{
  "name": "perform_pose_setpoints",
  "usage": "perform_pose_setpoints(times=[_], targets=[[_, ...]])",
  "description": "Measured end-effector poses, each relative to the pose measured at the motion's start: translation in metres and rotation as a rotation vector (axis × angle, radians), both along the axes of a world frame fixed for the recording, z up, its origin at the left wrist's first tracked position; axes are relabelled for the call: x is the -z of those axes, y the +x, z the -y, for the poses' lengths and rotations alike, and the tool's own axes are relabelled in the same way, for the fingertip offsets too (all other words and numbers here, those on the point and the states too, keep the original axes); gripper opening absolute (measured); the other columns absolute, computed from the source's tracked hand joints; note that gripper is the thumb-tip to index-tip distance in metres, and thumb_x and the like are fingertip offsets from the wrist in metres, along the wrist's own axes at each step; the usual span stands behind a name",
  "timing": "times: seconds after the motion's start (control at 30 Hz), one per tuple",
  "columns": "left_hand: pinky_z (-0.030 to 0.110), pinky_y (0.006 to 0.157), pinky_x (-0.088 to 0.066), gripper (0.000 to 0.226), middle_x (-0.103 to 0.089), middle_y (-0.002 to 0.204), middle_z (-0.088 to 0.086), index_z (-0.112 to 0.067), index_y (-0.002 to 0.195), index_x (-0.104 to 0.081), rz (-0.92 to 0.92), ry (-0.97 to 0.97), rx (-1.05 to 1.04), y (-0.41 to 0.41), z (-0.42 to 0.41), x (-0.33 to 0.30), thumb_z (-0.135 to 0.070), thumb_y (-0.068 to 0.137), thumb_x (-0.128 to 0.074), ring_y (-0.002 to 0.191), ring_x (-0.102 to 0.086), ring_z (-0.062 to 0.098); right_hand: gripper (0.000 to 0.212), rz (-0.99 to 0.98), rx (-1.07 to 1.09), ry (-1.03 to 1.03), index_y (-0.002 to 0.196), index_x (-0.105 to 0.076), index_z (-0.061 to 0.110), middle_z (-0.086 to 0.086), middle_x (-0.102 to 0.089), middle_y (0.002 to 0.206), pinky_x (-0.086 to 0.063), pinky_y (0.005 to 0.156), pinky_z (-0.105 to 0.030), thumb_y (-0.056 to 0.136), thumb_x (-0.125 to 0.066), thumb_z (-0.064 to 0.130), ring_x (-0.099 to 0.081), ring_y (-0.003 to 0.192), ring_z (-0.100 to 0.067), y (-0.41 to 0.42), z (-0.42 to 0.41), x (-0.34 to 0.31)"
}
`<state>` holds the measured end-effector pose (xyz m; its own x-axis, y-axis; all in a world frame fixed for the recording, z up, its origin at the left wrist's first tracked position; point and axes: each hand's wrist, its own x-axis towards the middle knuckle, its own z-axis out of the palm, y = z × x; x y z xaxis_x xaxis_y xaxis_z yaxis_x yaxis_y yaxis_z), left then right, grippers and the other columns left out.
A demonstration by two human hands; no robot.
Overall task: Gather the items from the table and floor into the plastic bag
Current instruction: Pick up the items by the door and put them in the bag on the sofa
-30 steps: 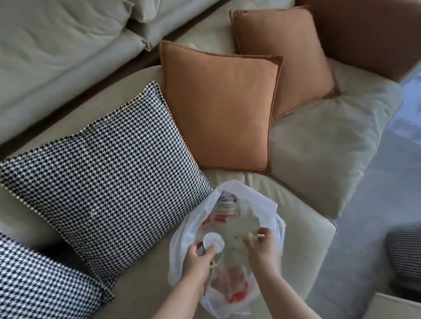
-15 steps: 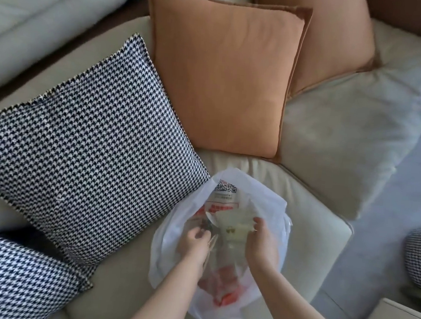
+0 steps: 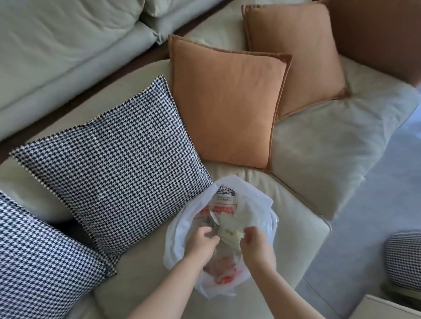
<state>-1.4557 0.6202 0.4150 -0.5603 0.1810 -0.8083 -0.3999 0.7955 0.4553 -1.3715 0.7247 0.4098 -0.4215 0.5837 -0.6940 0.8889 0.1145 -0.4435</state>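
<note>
Bag (image 3: 222, 285) — white plastic, red print, mouth open; lies on the sofa seat (image 3: 298, 216) near its front corner, just beside the houndstooth cushion (image 3: 118, 167).
Left hand (image 3: 201, 243) — inside the mouth, fingers curled; whether it grips anything cannot be told.
Right hand (image 3: 257, 243) — fingertips pinch a pale wrapper (image 3: 229, 230) over the opening.
Since half a second ago: hands in much the same place; the view has pulled back, showing both orange cushions (image 3: 223, 105).
Carpet (image 3: 388, 188) to the right.
</note>
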Motion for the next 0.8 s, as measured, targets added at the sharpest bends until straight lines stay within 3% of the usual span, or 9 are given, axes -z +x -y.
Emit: perform_pose_setpoints(times=[0.1, 0.33, 0.5, 0.7, 0.8], targets=[[0.032, 0.087, -0.052, 0.040, -0.065, 0.111, 0.003, -0.019, 0.131, -0.051, -0.042, 0.019, 0.188, 0.014, 0.009, -0.031, -0.026, 0.091, -0.053, 0.099, -0.062, 0.019, 0.034, -0.004, 0.011, 0.049, 0.124, -0.054, 0.023, 0.005, -0.061, 0.122, -0.039, 0.076, -0.024, 0.091, -0.046, 0.019, -0.057, 0.109, -0.019, 0.019, 0.010, -0.033], [0.035, 0.096, -0.048, 0.033, -0.061, 0.123, 0.000, -0.021, 0.125, -0.055, -0.228, 0.030, 0.690, 0.051, 0.031, -0.103, -0.031, 0.094, -0.049, 0.112, -0.057, 0.019, 0.025, -0.018, 0.040, 0.168, 0.112, -0.060, 0.023, 0.004, -0.063, 0.113, -0.044, 0.075, -0.024, 0.090, -0.048, 0.029, -0.059, 0.103, -0.017, 0.084, 0.054, -0.103], [0.039, 0.095, -0.047, 0.033, -0.061, 0.123, 0.001, -0.023, 0.119, -0.058, -0.403, 0.009, 1.014, 0.092, 0.042, -0.145, -0.036, 0.092, -0.046, 0.112, -0.057, 0.024, 0.016, 0.024, 0.120, 0.284, 0.090, -0.059, 0.026, 0.003, -0.065, 0.103, -0.042, 0.071, -0.026, 0.088, -0.044, 0.033, -0.061, 0.096, -0.024, 0.142, 0.090, -0.145], [0.031, 0.093, -0.044, 0.035, -0.061, 0.126, 0.006, -0.020, 0.121, -0.060, -0.479, 0.093, 1.295, 0.164, 0.050, -0.182, -0.034, 0.092, -0.045, 0.117, -0.055, 0.026, 0.023, 0.033, 0.286, 0.379, 0.092, -0.060, 0.020, -0.001, -0.066, 0.103, -0.040, 0.069, -0.028, 0.087, -0.043, 0.035, -0.061, 0.097, -0.026, 0.224, 0.125, -0.179], [0.031, 0.092, -0.044, 0.034, -0.061, 0.125, 0.003, -0.022, 0.118, -0.061, -0.513, 0.148, 1.429, 0.208, 0.056, -0.197, -0.036, 0.091, -0.045, 0.118, -0.055, 0.024, 0.023, 0.036, 0.401, 0.381, 0.096, -0.063, 0.019, -0.004, -0.067, 0.106, -0.046, 0.074, -0.030, 0.088, -0.045, 0.032, -0.062, 0.100, -0.026, 0.272, 0.147, -0.191]])
